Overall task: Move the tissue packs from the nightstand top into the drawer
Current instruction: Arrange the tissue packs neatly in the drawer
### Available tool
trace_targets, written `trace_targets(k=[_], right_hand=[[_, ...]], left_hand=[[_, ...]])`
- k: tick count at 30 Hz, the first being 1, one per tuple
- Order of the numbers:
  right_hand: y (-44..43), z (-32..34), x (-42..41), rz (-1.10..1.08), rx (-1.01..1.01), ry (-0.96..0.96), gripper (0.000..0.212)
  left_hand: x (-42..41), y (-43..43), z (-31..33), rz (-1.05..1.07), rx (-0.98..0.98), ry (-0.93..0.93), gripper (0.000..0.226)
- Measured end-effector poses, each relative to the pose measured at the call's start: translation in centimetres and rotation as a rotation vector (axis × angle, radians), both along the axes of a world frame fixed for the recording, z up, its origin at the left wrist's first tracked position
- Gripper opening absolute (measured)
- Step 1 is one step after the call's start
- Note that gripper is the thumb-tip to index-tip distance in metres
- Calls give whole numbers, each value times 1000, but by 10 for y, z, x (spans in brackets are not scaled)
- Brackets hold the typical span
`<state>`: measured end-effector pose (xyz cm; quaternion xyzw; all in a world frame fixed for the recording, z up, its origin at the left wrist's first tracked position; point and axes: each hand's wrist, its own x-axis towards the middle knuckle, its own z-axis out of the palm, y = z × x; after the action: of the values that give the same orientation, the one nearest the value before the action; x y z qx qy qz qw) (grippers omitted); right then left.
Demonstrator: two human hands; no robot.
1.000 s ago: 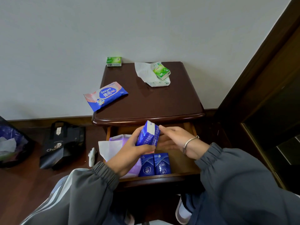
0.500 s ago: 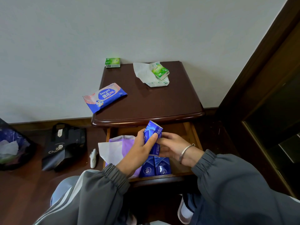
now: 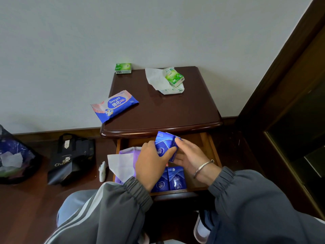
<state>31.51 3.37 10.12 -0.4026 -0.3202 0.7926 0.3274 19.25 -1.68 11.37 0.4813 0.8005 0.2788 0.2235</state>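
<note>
At frame centre the left hand and right hand together grip one blue tissue pack above the open drawer. The left hand partly hides two blue packs lying inside. A wipes pack and green packs lie on the dark nightstand top. At lower left a black bag stands on the wood floor below a pale wall.

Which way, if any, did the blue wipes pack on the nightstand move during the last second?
No, it has not moved. The wipes pack still hangs over the left edge of the nightstand, at the same spot as before.
</note>
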Motion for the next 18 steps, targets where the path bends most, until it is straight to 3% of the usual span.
trace_targets(k=[5,10,14,18], right_hand=[[4,0,3,22,75,-138,33],[26,-7,15,-37,186,-289,15],[49,-19,28,-44,239,-466,12],[44,-45,20,-40,223,-528,16]], left_hand=[[10,-3,-1,-87,-24,162,55],[-6,0,-12,-264,-38,51,66],[-30,-5,-34,-376,-159,407,78],[-39,-13,-60,-494,-385,443,87]])
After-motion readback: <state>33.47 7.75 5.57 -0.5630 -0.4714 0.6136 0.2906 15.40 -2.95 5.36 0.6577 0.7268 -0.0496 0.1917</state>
